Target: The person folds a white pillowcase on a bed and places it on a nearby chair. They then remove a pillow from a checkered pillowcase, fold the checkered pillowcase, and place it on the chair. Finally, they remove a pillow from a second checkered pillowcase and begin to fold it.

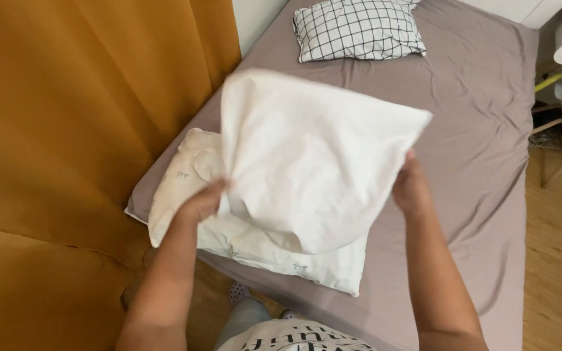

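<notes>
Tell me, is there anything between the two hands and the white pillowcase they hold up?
Nothing visible. The left hand grips the white pillowcase at its left edge, and the right hand grips its right edge. A bare pillow lies below it on the bed.

white pillowcase (313, 162): plain matt cloth, lying softly creased
bare pillow (261, 244): off-white cloth, tiny print
bedsheet (476, 130): mauve-grey matt cloth, wrinkling
checked pillow (358, 29): grid-woven cloth
curtain (66, 143): mustard cloth, smooth
floor (557, 260): wood, showing slight sheen

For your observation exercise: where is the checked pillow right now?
The checked pillow lies at the top of the head view, at the far end of the bed, beyond the white pillowcase held in both hands.
</notes>
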